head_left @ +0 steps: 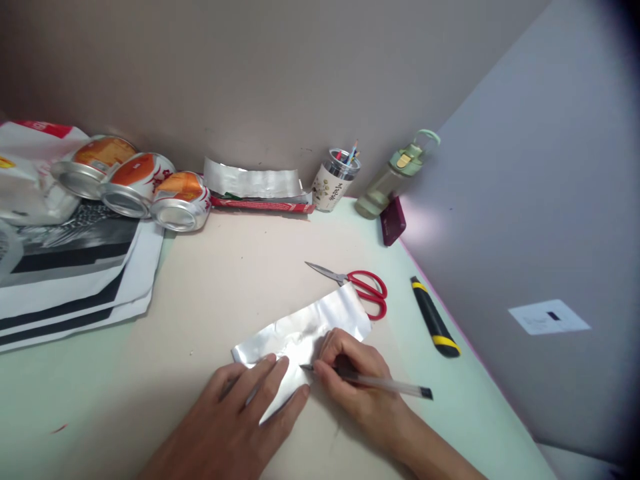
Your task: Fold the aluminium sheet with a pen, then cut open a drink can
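Note:
A shiny silver metal sheet lies at a slant on the table in front of me. My left hand rests on its near left part with fingers stretched out and apart. A pen with a clear barrel and black end cap is pinched in my right hand. Its tip touches the sheet near the middle, just right of my left fingertips. Scissors with red handles lie behind the sheet, partly covered by its far right corner.
A black-and-yellow box cutter lies at right. Along the back are a green bottle, a maroon box-like object, a pen cup, stacked cut metal strips and cans. Printed papers and a white bag occupy the left.

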`<state>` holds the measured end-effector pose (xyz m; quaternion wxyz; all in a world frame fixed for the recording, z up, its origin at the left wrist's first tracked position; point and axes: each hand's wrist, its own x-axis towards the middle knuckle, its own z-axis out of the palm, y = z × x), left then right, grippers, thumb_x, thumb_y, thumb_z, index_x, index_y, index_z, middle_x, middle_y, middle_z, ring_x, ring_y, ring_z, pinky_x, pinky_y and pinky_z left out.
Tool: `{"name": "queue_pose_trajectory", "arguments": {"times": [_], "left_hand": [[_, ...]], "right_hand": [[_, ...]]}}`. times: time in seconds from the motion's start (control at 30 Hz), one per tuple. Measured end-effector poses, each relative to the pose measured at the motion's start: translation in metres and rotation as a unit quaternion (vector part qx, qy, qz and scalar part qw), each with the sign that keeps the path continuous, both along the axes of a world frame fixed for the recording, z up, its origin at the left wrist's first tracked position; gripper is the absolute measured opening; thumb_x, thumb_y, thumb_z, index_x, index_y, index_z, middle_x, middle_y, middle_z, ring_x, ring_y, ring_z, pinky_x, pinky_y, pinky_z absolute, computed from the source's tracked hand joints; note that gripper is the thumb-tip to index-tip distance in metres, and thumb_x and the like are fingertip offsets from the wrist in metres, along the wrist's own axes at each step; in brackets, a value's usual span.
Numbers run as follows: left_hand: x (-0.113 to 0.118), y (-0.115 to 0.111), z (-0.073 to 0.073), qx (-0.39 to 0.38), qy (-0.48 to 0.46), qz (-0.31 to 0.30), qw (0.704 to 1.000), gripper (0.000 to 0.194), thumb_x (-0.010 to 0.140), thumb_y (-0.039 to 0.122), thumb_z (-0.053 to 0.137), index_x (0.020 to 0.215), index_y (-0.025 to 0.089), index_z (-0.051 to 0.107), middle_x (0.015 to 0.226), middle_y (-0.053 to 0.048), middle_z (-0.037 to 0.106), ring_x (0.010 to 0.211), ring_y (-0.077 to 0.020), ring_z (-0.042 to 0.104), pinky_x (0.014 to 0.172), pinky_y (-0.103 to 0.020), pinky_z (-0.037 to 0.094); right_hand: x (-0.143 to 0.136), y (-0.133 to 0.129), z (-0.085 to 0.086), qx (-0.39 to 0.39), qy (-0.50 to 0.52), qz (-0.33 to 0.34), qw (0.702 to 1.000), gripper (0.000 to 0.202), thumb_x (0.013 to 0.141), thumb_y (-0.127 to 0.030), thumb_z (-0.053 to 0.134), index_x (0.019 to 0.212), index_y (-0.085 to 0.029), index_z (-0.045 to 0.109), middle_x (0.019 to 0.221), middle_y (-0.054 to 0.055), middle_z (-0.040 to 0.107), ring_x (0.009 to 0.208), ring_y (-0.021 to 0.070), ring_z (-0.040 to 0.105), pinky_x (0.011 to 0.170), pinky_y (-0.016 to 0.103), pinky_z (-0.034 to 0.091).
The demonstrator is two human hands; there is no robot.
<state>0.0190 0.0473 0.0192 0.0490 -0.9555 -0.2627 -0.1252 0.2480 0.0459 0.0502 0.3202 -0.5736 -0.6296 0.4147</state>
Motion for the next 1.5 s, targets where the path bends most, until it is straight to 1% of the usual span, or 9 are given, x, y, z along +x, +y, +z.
{"name": "queue_pose_trajectory", "arguments": {"times": [0.23, 0.37, 0.5, 0.63, 0.77, 0.9, 1.07, 1.23, 1.5], "left_hand": [[0.0007, -0.0031, -0.0019, -0.005, 0.005, 0.007, 1.0, 0.052, 0.092, 0.037, 0.054, 0.143, 0.029, 0.049, 0.143, -0.01, 0.059, 0.131, -0.0302, 0.047, 0.095, -0.045, 0.038], [0.0022, -0.0055, -0.0026, -0.035, 0.003, 0.017, 0.999, 0.053, 0.093, 0.044, 0.055, 0.143, 0.03, 0.049, 0.144, -0.011, 0.057, 0.131, -0.0319, 0.048, 0.096, -0.045, 0.04], [0.004, -0.0061, -0.0007, -0.065, 0.003, 0.022, 0.998, 0.054, 0.093, 0.043, 0.056, 0.144, 0.029, 0.048, 0.145, -0.01, 0.056, 0.131, -0.0303, 0.049, 0.096, -0.044, 0.041], [0.0064, -0.005, 0.0025, -0.084, 0.014, 0.028, 0.996, 0.066, 0.09, 0.052, 0.059, 0.148, 0.027, 0.043, 0.145, -0.011, 0.056, 0.129, -0.0304, 0.05, 0.094, -0.045, 0.043], [0.0084, -0.0047, 0.0042, -0.084, 0.024, 0.033, 0.996, 0.073, 0.087, 0.066, 0.057, 0.147, 0.026, 0.045, 0.144, -0.011, 0.058, 0.127, -0.0316, 0.051, 0.094, -0.047, 0.041], [0.0081, -0.0046, 0.0041, -0.082, 0.023, 0.035, 0.996, 0.072, 0.086, 0.068, 0.056, 0.146, 0.028, 0.047, 0.144, -0.01, 0.058, 0.126, -0.0313, 0.051, 0.094, -0.045, 0.039], [0.007, -0.0036, 0.0022, -0.058, 0.008, 0.027, 0.998, 0.071, 0.089, 0.072, 0.049, 0.145, 0.027, 0.049, 0.143, -0.009, 0.059, 0.125, -0.0304, 0.05, 0.093, -0.045, 0.037], [0.0074, -0.0039, 0.0015, -0.065, 0.001, 0.031, 0.997, 0.07, 0.09, 0.073, 0.043, 0.143, 0.029, 0.051, 0.141, -0.009, 0.06, 0.127, -0.0306, 0.049, 0.095, -0.044, 0.037], [0.0055, -0.0019, 0.001, -0.047, -0.001, 0.015, 0.999, 0.071, 0.087, 0.07, 0.053, 0.143, 0.026, 0.05, 0.141, -0.008, 0.061, 0.125, -0.0303, 0.05, 0.093, -0.045, 0.036]], "right_hand": [[0.0009, -0.0008, -0.0012, 0.008, -0.003, 0.003, 1.0, 0.024, 0.091, -0.023, 0.055, 0.071, -0.021, 0.043, 0.069, -0.002, 0.05, 0.062, 0.0127, 0.039, 0.055, 0.027, 0.031], [0.0003, -0.0001, -0.0011, 0.015, -0.018, 0.0, 1.0, 0.023, 0.091, -0.023, 0.056, 0.071, -0.021, 0.045, 0.07, -0.001, 0.051, 0.061, 0.0129, 0.041, 0.055, 0.027, 0.032], [-0.0007, -0.0001, -0.0009, 0.052, -0.047, -0.003, 0.998, 0.021, 0.089, -0.022, 0.058, 0.07, -0.021, 0.049, 0.074, 0.0, 0.052, 0.065, 0.0142, 0.046, 0.058, 0.028, 0.035], [0.0008, -0.0011, -0.0021, 0.046, -0.045, 0.0, 0.998, 0.02, 0.09, -0.022, 0.058, 0.071, -0.021, 0.05, 0.075, 0.001, 0.053, 0.067, 0.0151, 0.048, 0.06, 0.029, 0.037], [0.0019, -0.0013, -0.0032, 0.035, -0.022, -0.001, 0.999, 0.02, 0.09, -0.021, 0.059, 0.072, -0.021, 0.049, 0.075, 0.0, 0.054, 0.067, 0.0146, 0.049, 0.06, 0.029, 0.038], [0.0004, -0.0009, -0.0011, 0.029, -0.016, -0.008, 0.999, 0.021, 0.089, -0.021, 0.058, 0.071, -0.021, 0.048, 0.074, 0.0, 0.054, 0.065, 0.0142, 0.048, 0.059, 0.028, 0.038], [-0.0014, -0.0006, 0.0008, 0.029, -0.015, -0.014, 0.999, 0.02, 0.088, -0.023, 0.058, 0.07, -0.021, 0.049, 0.073, 0.0, 0.054, 0.065, 0.0141, 0.048, 0.058, 0.028, 0.039], [-0.0022, 0.0002, 0.0005, 0.033, -0.009, -0.035, 0.999, 0.022, 0.088, -0.024, 0.058, 0.069, -0.021, 0.048, 0.072, 0.0, 0.054, 0.064, 0.0138, 0.048, 0.056, 0.027, 0.038], [-0.0011, -0.0002, -0.0012, 0.041, -0.02, -0.049, 0.998, 0.021, 0.09, -0.024, 0.056, 0.071, -0.021, 0.048, 0.074, 0.001, 0.053, 0.065, 0.0146, 0.047, 0.058, 0.028, 0.038]]}}
